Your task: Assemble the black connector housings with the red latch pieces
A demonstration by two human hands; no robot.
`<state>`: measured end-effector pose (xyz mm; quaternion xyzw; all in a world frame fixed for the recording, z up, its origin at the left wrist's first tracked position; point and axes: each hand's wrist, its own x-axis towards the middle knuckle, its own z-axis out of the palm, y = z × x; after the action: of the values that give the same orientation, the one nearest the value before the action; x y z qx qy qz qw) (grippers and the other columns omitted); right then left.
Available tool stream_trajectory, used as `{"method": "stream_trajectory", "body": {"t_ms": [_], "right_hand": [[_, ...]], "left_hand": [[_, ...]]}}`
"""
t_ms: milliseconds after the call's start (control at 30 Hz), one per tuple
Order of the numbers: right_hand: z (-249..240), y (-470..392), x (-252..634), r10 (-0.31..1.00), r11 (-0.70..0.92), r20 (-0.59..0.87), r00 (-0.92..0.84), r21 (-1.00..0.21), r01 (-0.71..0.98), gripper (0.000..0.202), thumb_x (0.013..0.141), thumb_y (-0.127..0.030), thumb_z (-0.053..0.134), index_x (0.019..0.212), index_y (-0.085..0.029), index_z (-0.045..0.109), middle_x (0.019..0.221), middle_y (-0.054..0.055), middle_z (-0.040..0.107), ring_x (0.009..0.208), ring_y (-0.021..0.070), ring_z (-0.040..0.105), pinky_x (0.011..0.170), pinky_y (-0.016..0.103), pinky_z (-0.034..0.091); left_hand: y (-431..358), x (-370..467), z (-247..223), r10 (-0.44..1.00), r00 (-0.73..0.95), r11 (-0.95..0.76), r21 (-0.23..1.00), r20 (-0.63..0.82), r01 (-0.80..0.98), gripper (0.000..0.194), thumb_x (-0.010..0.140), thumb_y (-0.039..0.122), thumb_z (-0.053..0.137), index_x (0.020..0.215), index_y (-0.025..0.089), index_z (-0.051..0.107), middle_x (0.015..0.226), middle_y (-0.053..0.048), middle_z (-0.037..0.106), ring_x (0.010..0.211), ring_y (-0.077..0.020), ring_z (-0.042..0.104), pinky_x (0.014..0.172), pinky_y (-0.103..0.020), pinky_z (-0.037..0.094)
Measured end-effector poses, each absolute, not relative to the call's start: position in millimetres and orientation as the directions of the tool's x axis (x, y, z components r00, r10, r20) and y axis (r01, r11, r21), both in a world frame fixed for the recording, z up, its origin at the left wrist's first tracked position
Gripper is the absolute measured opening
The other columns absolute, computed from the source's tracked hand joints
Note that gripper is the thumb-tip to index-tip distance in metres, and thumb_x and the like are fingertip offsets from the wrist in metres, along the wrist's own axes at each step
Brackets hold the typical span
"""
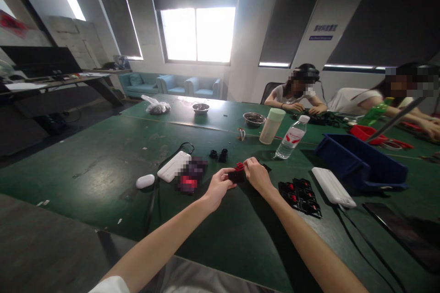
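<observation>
In the head view, a small black part with a red piece on top [235, 176] is held just above the green table [113, 165]. My left hand [218, 187] is closed, pinching the part's left end between thumb and fingers. My right hand [257, 175] is closed too, its fingertips at the red piece on the right side. The fingers hide some of the part. Beyond my hands lie small black pieces [220, 154]. Right of my right forearm rests a group of black parts with red centres [299, 196]. A dark item [266, 168] shows partly behind my right hand.
A white power bank [174, 166], a white earbud case [145, 181] and a pixelated phone-like item [192, 175] lie left. Right stand a water bottle [291, 139], a green-lidded bottle [272, 127] and a blue bin [360, 162]. Metal bowls [254, 119] sit farther back; two people work across.
</observation>
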<state>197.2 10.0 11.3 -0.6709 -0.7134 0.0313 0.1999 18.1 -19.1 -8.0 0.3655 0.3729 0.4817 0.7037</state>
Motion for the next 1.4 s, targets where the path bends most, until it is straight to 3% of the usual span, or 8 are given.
{"method": "stream_trajectory", "body": {"t_ms": [100,167,267,400,567,767,933,1400], "right_hand": [[16,0,204,0.954,0.131,0.298,-0.015,-0.374,0.918,0.021,0.105,-0.023,0.047,0.105,-0.017,0.067,0.113,0.014,0.072,0.096,0.0256,0.072,0.083,0.033,0.052],[15,-13,210,0.936,0.183,0.351,0.026,-0.548,0.816,0.018,0.104,-0.029,0.049,0.104,-0.019,0.064,0.101,0.011,0.075,0.089,0.0242,0.072,0.081,0.034,0.054],[3,-36,218,0.932,0.234,0.333,0.146,-0.856,0.462,0.023,0.099,-0.044,0.055,0.104,-0.022,0.06,0.082,0.004,0.071,0.064,0.0204,0.067,0.057,0.031,0.053],[-10,-54,221,0.954,0.211,0.238,0.181,-0.965,0.153,0.023,0.088,-0.044,0.065,0.089,-0.022,0.06,0.073,-0.001,0.064,0.05,0.0138,0.058,0.049,0.028,0.05],[-3,-54,212,0.955,0.236,0.241,0.172,-0.97,0.051,0.018,0.081,-0.036,0.074,0.088,-0.021,0.068,0.079,0.0,0.069,0.057,0.0125,0.061,0.055,0.027,0.054],[2,-63,200,0.949,0.275,0.287,0.131,-0.956,0.107,0.03,0.083,-0.048,0.081,0.097,-0.022,0.075,0.092,0.006,0.076,0.078,0.0202,0.071,0.061,0.03,0.062],[4,-70,198,0.925,0.328,0.357,0.129,-0.923,0.2,0.032,0.088,-0.052,0.077,0.097,-0.022,0.073,0.09,0.006,0.075,0.079,0.0211,0.073,0.065,0.033,0.065],[17,-80,195,0.82,0.466,0.572,0.006,-0.674,0.573,0.018,0.098,-0.038,0.065,0.104,-0.025,0.077,0.097,0.007,0.08,0.082,0.0233,0.075,0.079,0.038,0.064]], "left_hand": [[-19,18,-9,0.954,0.253,0.255,0.879,-0.161,-0.402,0.049,0.068,-0.006,0.059,0.109,0.016,0.075,0.1,-0.008,0.075,0.094,-0.0173,0.071,0.092,-0.033,0.059],[-20,19,-10,0.956,0.255,0.236,0.89,-0.142,-0.39,0.051,0.067,-0.007,0.059,0.11,0.016,0.075,0.099,-0.008,0.076,0.094,-0.0176,0.071,0.092,-0.033,0.059],[-20,20,-13,0.959,0.263,0.203,0.91,-0.109,-0.361,0.052,0.066,-0.007,0.062,0.111,0.016,0.075,0.098,-0.008,0.076,0.093,-0.018,0.071,0.092,-0.034,0.058],[-21,21,-15,0.958,0.281,0.149,0.932,-0.053,-0.331,0.054,0.066,-0.004,0.069,0.115,0.017,0.075,0.1,-0.007,0.076,0.094,-0.0191,0.071,0.091,-0.034,0.057],[-22,20,-12,0.961,0.273,0.135,0.942,-0.049,-0.309,0.057,0.064,-0.003,0.069,0.117,0.017,0.073,0.1,-0.007,0.077,0.096,-0.02,0.071,0.09,-0.032,0.056],[-22,19,-8,0.958,0.272,0.186,0.921,-0.092,-0.343,0.063,0.063,-0.002,0.07,0.123,0.016,0.068,0.093,-0.006,0.078,0.087,-0.0177,0.072,0.081,-0.028,0.054],[-22,20,-9,0.964,0.246,0.177,0.928,-0.098,-0.327,0.064,0.063,-0.003,0.068,0.125,0.017,0.064,0.088,-0.004,0.078,0.077,-0.015,0.07,0.074,-0.025,0.051],[-19,19,-13,0.971,0.233,0.014,0.954,0.059,-0.3,0.049,0.072,-0.001,0.069,0.118,0.016,0.072,0.097,-0.007,0.079,0.091,-0.0182,0.074,0.087,-0.029,0.056]]}}
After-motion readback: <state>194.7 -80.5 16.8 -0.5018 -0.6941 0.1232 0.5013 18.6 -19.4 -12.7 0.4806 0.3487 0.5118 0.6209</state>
